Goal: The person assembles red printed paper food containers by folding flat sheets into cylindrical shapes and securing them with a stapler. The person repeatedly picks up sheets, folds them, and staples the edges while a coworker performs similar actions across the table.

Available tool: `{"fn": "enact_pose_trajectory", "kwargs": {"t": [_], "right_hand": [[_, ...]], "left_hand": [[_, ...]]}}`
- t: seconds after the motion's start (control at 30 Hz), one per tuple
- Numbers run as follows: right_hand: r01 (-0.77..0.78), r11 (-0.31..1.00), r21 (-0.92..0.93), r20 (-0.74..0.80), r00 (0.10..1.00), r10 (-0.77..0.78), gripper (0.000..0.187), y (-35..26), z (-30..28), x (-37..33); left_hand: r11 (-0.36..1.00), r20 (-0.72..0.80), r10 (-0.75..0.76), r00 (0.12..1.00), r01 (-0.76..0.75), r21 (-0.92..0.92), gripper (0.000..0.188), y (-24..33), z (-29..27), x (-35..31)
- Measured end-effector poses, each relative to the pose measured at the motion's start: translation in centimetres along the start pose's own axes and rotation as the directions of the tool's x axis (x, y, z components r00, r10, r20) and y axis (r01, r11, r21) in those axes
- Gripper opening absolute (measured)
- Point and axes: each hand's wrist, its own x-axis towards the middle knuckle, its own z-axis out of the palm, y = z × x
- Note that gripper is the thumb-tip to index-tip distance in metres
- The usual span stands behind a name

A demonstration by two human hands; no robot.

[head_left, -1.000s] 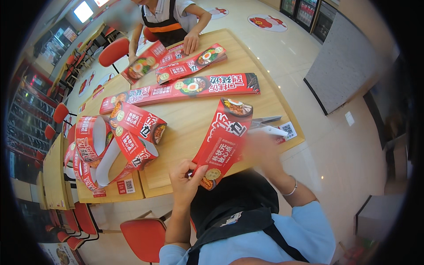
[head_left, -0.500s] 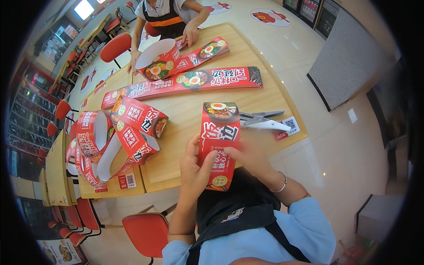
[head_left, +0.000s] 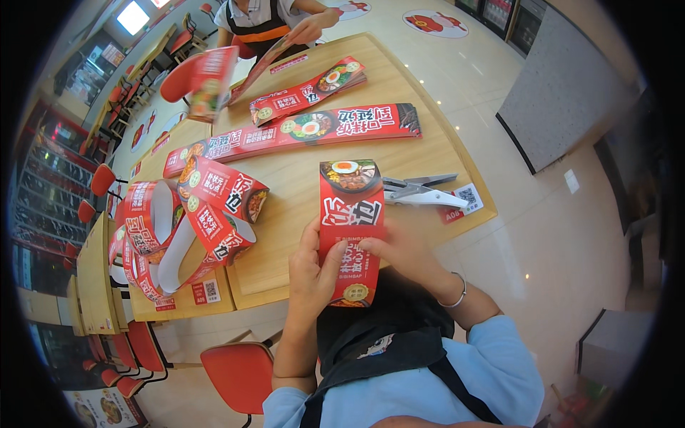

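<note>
A red printed cardboard sleeve [head_left: 351, 207] with food pictures stands between my hands over the table's near edge. My left hand [head_left: 314, 269] grips its left side, thumb laid across the front. From the right, my right hand [head_left: 401, 257] closes on the other edge with its thumb on the printed face; its other fingers are mostly hidden or blurred. Just beyond the sleeve lie scissors [head_left: 421, 194] with white handles, blades apart. Left of my hands, several sleeves looped into rings [head_left: 221, 187] are piled up. A long stack of flat sleeves [head_left: 303, 130] crosses the table farther off.
Across the wooden table [head_left: 278, 235], another person's hand [head_left: 308, 30] holds a strip, and a blurred red sleeve [head_left: 212, 82] is raised beside it. A smaller stack of strips [head_left: 307, 93] lies nearby. A red chair [head_left: 237, 374] stands at lower left, a grey counter [head_left: 560, 89] at right.
Across the table, the other person's looped sleeve has left its spot; red pieces are now lifted and apart. My hands keep their grip, with my sleeve shifted slightly left.
</note>
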Motion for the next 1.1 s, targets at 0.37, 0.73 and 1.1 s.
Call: {"fn": "enact_pose_trajectory", "kwargs": {"t": [0.37,0.73,1.1], "right_hand": [[0.0,0.994,0.111,-0.006,1.0,0.0,0.022,-0.43,0.02,-0.2],[-0.032,0.971,0.239,0.009,0.999,0.031,0.022,-0.16,0.28,-0.16],[-0.037,0.959,0.282,0.039,0.999,0.027,0.022,0.13,0.35,-0.18]], "left_hand": [[0.997,0.033,0.042,0.999,-0.043,0.057,0.048,-0.11,-0.11,-0.07],[0.998,0.043,0.024,0.999,-0.026,0.062,0.048,-0.07,-0.24,-0.19],[1.0,0.045,-0.005,0.999,0.005,0.001,0.046,-0.07,-0.34,-0.4]]}}
